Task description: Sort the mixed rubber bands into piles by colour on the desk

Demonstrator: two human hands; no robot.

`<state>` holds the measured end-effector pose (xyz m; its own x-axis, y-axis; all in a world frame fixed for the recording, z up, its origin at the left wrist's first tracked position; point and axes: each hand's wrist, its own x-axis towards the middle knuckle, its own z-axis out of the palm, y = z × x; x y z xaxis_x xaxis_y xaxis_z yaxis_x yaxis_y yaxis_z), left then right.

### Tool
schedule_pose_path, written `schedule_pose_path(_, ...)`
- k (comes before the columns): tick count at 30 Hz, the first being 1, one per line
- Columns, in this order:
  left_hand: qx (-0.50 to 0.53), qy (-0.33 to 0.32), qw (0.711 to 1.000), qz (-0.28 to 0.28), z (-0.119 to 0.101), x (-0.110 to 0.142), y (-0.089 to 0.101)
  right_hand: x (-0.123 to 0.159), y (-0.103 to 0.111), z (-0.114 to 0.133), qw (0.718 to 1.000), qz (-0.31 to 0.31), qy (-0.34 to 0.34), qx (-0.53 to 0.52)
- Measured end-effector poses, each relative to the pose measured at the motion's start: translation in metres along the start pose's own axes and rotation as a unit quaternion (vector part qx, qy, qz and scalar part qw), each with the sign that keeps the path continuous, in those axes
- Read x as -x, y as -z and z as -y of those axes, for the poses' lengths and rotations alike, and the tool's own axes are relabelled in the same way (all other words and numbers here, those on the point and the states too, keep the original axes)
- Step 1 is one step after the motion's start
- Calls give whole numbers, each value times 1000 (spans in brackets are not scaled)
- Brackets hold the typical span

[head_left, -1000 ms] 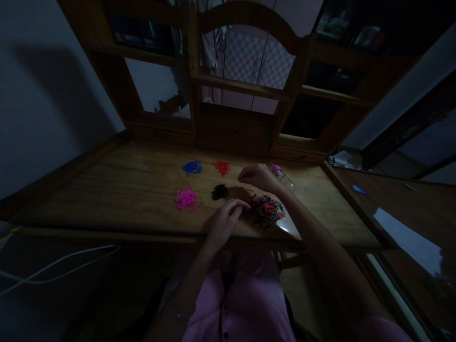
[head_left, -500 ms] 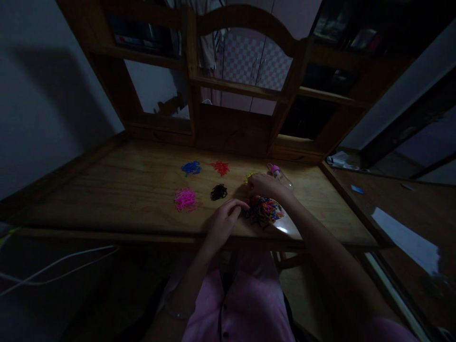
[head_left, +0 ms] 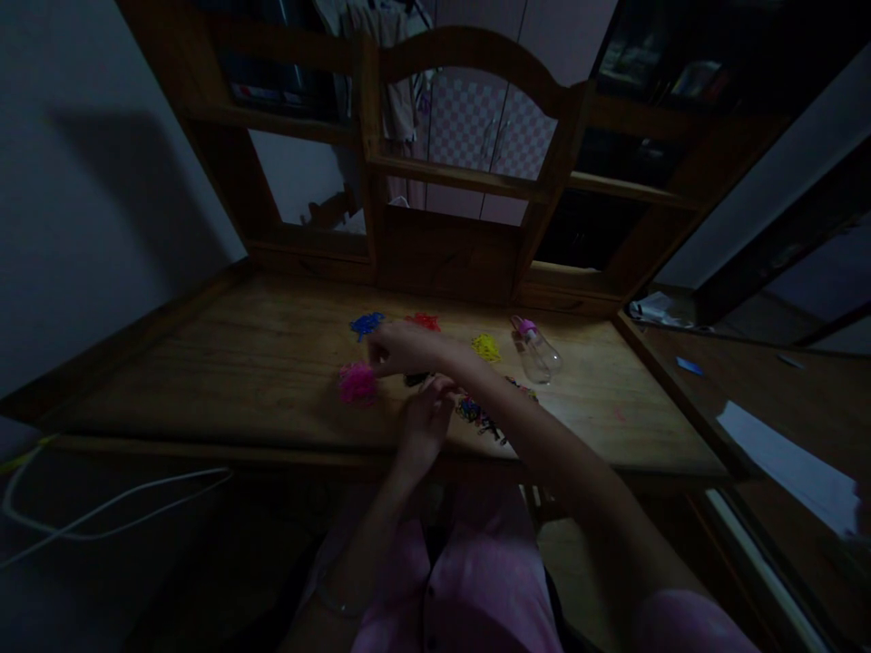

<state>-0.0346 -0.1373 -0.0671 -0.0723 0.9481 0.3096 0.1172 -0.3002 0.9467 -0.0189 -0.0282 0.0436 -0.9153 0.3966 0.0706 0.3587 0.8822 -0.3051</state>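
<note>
My right hand (head_left: 401, 349) reaches across to the left, its fingers pinched together just above the pink pile of small bands (head_left: 357, 383); what it pinches is too small to name. My left hand (head_left: 427, 413) rests curled at the left edge of the mixed-colour pile (head_left: 480, 413), which my right forearm partly covers. Small sorted piles lie further back: blue (head_left: 366, 323), red (head_left: 425, 320) and yellow (head_left: 485, 345). The black pile (head_left: 414, 378) is mostly hidden under my right hand.
A clear little bottle with a pink cap (head_left: 536, 349) lies on the wooden desk (head_left: 272, 363) right of the yellow pile. A wooden hutch (head_left: 469, 181) rises at the back. White cables (head_left: 115, 508) hang at lower left, papers (head_left: 789, 458) lie to the right.
My right hand left the yellow pile, went to the mixed pile, then swept left across to the pink pile. The left hand stayed put by the mixed pile.
</note>
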Motion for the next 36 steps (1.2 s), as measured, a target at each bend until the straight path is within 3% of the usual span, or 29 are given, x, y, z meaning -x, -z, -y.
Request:
schedule_pose_path(3, 2, 14, 1000, -11, 2, 1, -1, -15, -17, 3, 1000, 21, -1, 16)
schedule_pose_path(6, 2, 6, 1000, -7, -2, 1, -1, -5, -5, -7, 1000, -9, 10, -7)
schedule_pose_path(10, 10, 21, 1000, -18, -7, 0, -2, 45, 44, -29, 995, -86, -55, -24)
schedule_pose_path(14, 16, 44, 998, -35, -7, -1, -3, 107, 69, -46, 988, -68, -139, 7)
schedule_pose_path(17, -9, 39, 999, -26, -8, -2, -3, 141, 56, -54, 981, -30, -184, 46)
schedule_pose_path(19, -14, 33, 999, -19, -9, -2, -2, 154, 41, -57, 982, -24, -178, 59)
schedule_pose_path(25, -16, 19, 1000, -8, -11, -1, -1, 152, 7, -59, 985, 29, -165, 32)
schedule_pose_path(30, -30, 22, 999, -5, -14, -1, -1, 143, 9, -61, 978, 54, -198, 38)
schedule_pose_path(36, -35, 17, 999, 9, -19, 0, 0, 157, 23, -60, 983, -11, -185, 1)
